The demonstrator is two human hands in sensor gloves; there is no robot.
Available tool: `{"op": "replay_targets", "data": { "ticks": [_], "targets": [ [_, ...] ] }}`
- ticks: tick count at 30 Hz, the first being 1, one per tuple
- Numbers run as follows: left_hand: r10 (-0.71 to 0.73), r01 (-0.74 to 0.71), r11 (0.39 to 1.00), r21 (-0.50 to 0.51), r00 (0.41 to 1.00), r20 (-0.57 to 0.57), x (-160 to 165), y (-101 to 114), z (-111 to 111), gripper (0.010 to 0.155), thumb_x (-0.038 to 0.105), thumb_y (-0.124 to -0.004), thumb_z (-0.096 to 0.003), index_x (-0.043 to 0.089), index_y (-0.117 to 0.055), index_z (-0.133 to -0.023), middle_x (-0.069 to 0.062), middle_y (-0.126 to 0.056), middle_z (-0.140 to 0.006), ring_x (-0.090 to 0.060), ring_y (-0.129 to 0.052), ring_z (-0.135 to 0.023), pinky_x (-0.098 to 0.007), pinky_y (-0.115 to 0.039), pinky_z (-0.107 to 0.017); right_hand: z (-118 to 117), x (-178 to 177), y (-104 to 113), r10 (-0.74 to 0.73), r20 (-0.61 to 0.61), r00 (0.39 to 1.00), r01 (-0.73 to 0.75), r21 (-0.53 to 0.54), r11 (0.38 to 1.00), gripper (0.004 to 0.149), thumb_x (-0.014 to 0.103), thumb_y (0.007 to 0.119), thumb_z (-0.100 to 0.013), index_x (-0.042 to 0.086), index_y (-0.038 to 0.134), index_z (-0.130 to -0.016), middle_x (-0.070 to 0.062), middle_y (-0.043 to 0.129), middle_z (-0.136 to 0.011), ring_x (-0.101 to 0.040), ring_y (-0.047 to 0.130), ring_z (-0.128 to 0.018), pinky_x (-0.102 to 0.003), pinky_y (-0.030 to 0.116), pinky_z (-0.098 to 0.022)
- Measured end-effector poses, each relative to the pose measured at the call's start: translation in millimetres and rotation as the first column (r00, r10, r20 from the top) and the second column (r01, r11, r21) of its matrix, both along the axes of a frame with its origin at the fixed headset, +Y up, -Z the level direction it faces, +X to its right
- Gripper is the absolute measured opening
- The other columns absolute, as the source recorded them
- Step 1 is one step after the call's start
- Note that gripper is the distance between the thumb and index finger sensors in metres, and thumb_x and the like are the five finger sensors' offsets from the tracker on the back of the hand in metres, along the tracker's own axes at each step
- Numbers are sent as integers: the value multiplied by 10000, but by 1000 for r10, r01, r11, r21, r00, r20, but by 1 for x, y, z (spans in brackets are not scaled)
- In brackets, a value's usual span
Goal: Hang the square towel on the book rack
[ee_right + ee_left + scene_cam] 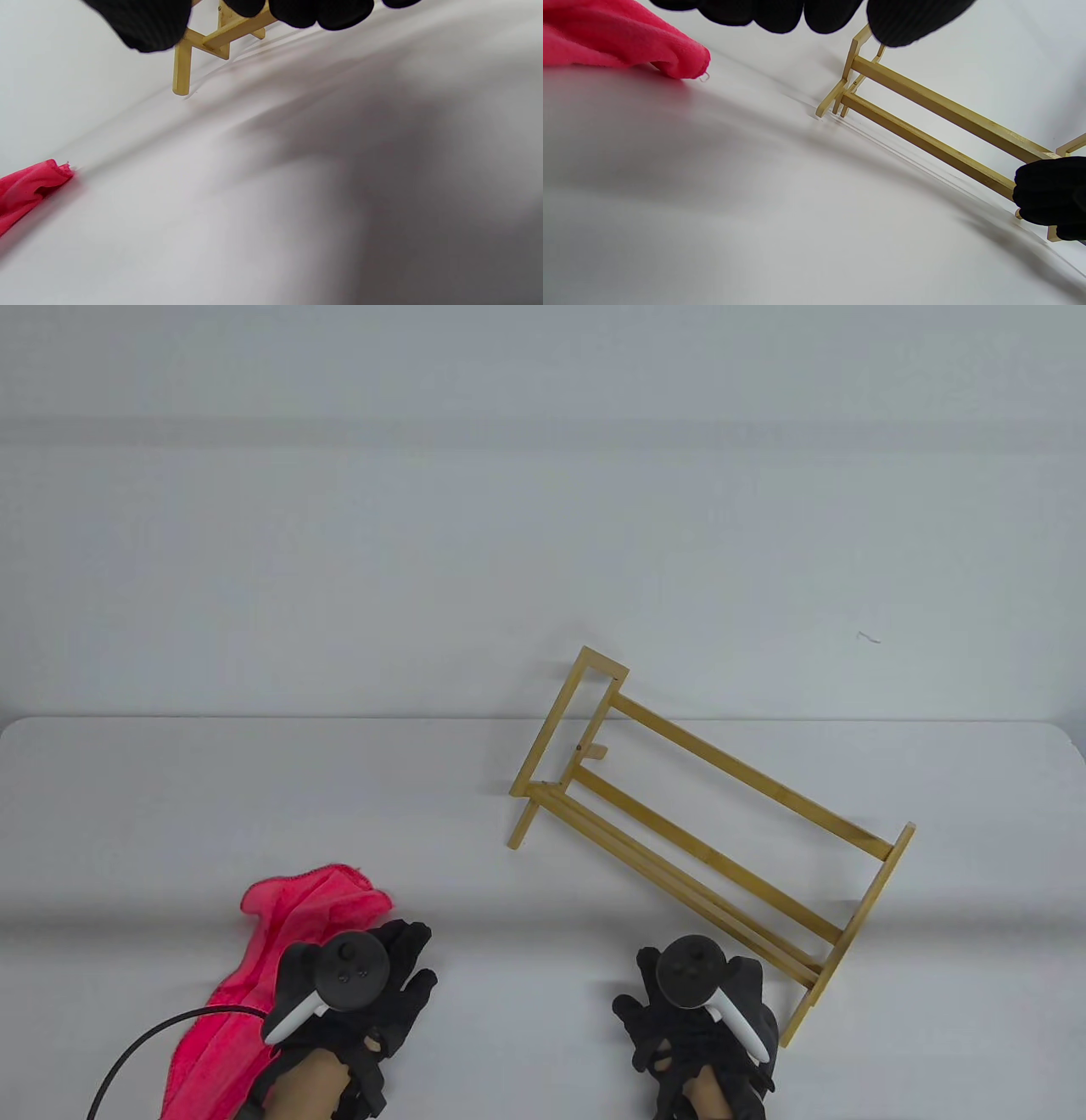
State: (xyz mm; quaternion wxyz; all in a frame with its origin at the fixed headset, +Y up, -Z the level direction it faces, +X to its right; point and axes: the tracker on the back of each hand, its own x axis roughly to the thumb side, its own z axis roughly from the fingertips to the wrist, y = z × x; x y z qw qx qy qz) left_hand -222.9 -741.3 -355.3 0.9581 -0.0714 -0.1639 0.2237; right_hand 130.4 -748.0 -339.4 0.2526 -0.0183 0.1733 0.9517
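Two gloved hands low on the table (543,831), neither grasping anything. Left hand (356,993) spread loose, beside the crumpled pink towel (254,976). Right hand (700,1014) loose, near the wooden rack (704,840), which stands bare, towel well apart.

White counter (170,814) is seen across the lower half of the table view, matte, with rounded far corners; soft shadow bands are cast along its near part. Behind the far edge a plain pale grey wall (339,517) is seen, with faint horizontal bands higher up. A small dark mark (868,637) is noted on the wall at the right, above the counter edge. A black cable (144,1045) is seen looping in from the bottom left edge over the counter surface. In both wrist views the counter surface is shown blurred, grey-white, with broad shadows.
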Motion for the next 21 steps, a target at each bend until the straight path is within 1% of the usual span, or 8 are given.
{"op": "replay_targets", "data": {
  "ticks": [9,13,17,21],
  "targets": [
    [12,-13,1000,18,1000,15,2,1,1,614,415,-665,-569,136,-451,-1072,-196,-432,-1081,-481,-476,-994,-619,-508,-693,2,-2,1,-1,-8,1000,1,-1,1000,725,493,681,-473,221,314,-1036,-73,331,-1077,-352,426,-1035,-562,360,-740],
    [25,-25,998,49,1000,9,0,5,0,613,414,-667,-569,136,-452,-1071,-196,-432,-1080,-477,-478,-994,-613,-515,-691,2,-2,1,-2,-9,1000,2,0,1000,724,493,682,-473,221,315,-1035,-73,331,-1078,-352,425,-1035,-562,361,-740],
    [41,-40,996,85,999,-12,-5,10,0,612,412,-671,-568,137,-452,-1070,-194,-429,-1081,-476,-478,-994,-611,-516,-691,2,-2,1,-2,-11,1000,2,-2,1000,724,495,680,-474,223,313,-1035,-71,331,-1078,-352,425,-1036,-561,360,-741],
    [69,-59,989,132,995,-67,-19,16,-2,613,408,-676,-568,135,-452,-1070,-194,-416,-1083,-478,-466,-996,-613,-510,-692,2,-2,1,-7,-12,1000,7,-2,1000,724,494,680,-474,222,314,-1036,-71,330,-1078,-351,424,-1037,-562,360,-741]
  ]
}}
